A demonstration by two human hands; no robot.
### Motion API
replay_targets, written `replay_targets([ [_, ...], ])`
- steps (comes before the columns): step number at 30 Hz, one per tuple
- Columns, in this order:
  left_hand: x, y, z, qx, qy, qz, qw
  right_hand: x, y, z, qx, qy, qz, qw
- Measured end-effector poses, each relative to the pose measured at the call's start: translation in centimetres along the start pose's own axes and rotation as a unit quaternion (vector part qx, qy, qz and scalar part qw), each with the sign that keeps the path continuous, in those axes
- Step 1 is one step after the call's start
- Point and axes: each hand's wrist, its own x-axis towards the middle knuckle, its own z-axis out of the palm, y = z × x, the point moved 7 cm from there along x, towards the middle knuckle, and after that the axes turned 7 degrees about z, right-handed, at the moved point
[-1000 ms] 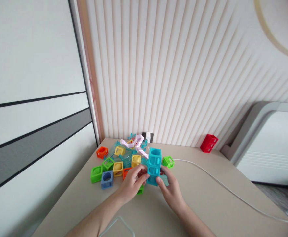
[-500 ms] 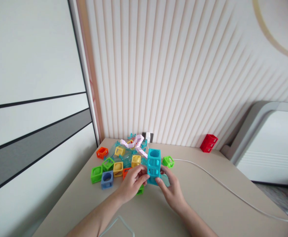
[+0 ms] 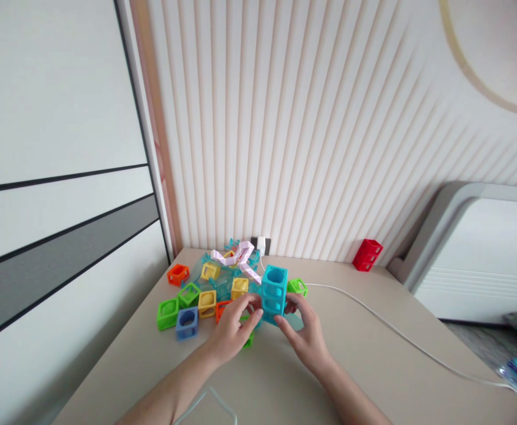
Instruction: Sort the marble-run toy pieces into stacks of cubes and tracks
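Note:
A tower of joined turquoise hollow cubes [image 3: 274, 290] stands upright between my two hands. Thumb and curled fingers of my left hand [image 3: 232, 330] close on its lower left side. From the right, my right hand [image 3: 306, 333] grips near its base, thumb in front and fingers behind. A translucent teal piece [image 3: 292, 322] shows at the tower's foot, partly hidden by my right hand. Beside my left hand, a green cube [image 3: 248, 340] and an orange cube [image 3: 221, 309] are partly covered.
Left of my hands lie loose cubes: yellow [image 3: 207, 303], blue [image 3: 187, 323], green [image 3: 167, 313] and orange [image 3: 178, 274]. A pink faceted strip [image 3: 241, 254] rests on teal pieces behind. A red block stack [image 3: 367, 255] stands near the wall; a white cable [image 3: 391, 328] crosses the table [image 3: 356, 366].
The view has shifted slightly, moving the scene a little left. The turquoise tower stays between my hands, and my left fingers have loosened or shifted slightly against its side.

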Motion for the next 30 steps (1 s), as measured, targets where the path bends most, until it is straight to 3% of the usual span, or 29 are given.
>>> replay_targets([
  [3, 0.1, 0.4, -0.8, 0.049, 0.031, 0.035, 0.998, 1.0, 1.1, -2.1, -0.019, 0.073, 0.004, 0.997],
  [5, 0.2, 0.9, -0.9, 0.087, 0.029, 0.067, 0.994, 2.3, 3.4, -4.5, -0.035, 0.135, 0.048, 0.989],
  [9, 0.2, 1.4, -0.3, 0.16, -0.022, 0.135, 0.978, 4.9, 10.3, -11.6, -0.083, 0.252, 0.211, 0.941],
  [13, 0.0, 1.3, 0.4, 0.195, -0.042, 0.16, 0.967, 5.5, 15.9, -19.0, -0.15, 0.304, 0.293, 0.894],
  [16, -0.1, 1.4, 0.8, 0.203, -0.043, 0.171, 0.963, 4.4, 19.1, -22.7, -0.196, 0.314, 0.337, 0.866],
  [20, -0.4, 1.9, 1.2, 0.214, -0.04, 0.196, 0.956, 3.1, 22.5, -24.5, -0.227, 0.313, 0.361, 0.849],
  [30, -1.0, 1.3, 2.0, 0.236, -0.076, 0.213, 0.945, 3.4, 28.4, -25.5, -0.258, 0.287, 0.358, 0.85],
])
